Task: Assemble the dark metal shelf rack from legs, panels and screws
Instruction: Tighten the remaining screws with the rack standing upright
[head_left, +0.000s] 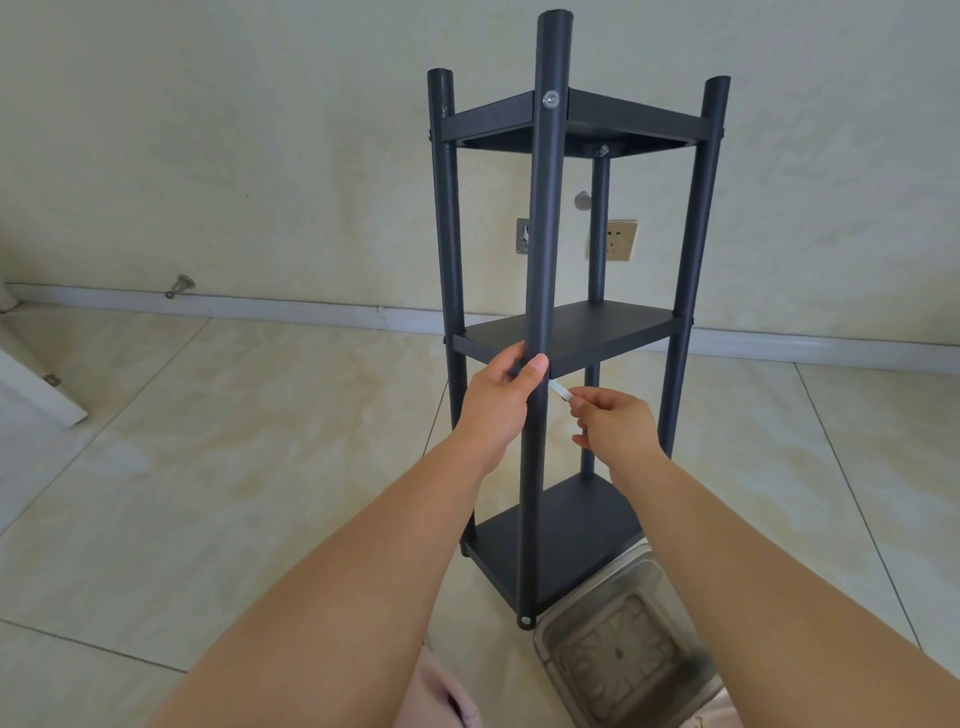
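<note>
Rack (571, 332) stands upright on the floor, four legs and three panels in. Screws visible at the near leg's (543, 218) top and foot. My left hand (501, 400) grips that leg at the middle panel (587, 332); right hand (615, 418) pinches a small silvery tool (561, 389) by the joint. Looks like final tightening; tray (628, 660) sits beside the base.

Left hand (501, 397) gripping, right hand (615, 418) seemingly pinching, forearms extended
</note>
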